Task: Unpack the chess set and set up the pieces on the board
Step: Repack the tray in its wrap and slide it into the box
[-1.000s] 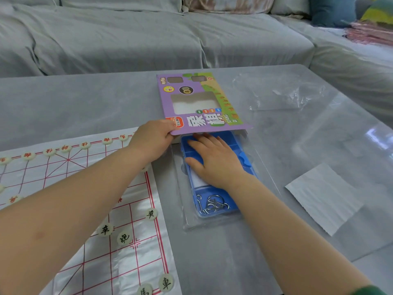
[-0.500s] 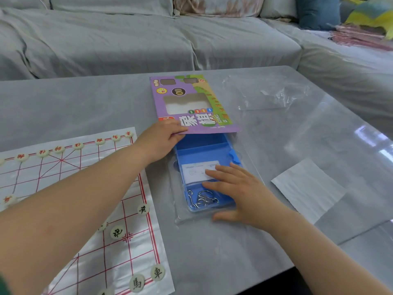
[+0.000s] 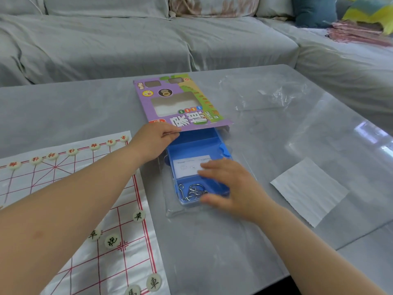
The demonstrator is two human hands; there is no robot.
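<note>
Now the left hand (image 3: 154, 138) pinches the near edge of the purple box (image 3: 180, 103), thumb on top at the printed corner and the other fingers curled underneath, holding that end slightly off the grey table (image 3: 74, 109). A blue tray (image 3: 194, 143) sticks out from the open end of the box toward the person, its far part hidden inside. The right hand (image 3: 234, 186) lies flat on the tray, fingers nearly straight and spread over a white card (image 3: 186, 167) in the middle compartment, thumb along the tray's near edge; it grasps nothing. Metal rings (image 3: 190, 192) sit in the nearest compartment, just beside the thumb. Clear wrap (image 3: 176, 212) lies under and around the tray's near end. To the left, the paper board (image 3: 63, 188) with red lines lies flat, with round pieces (image 3: 72, 151) in a row along its far edge and more pieces nearer the person. A crumpled plastic bag (image 3: 268, 94) and a white paper (image 3: 308, 190) rest on the table to the right, well apart from the tray.
</note>
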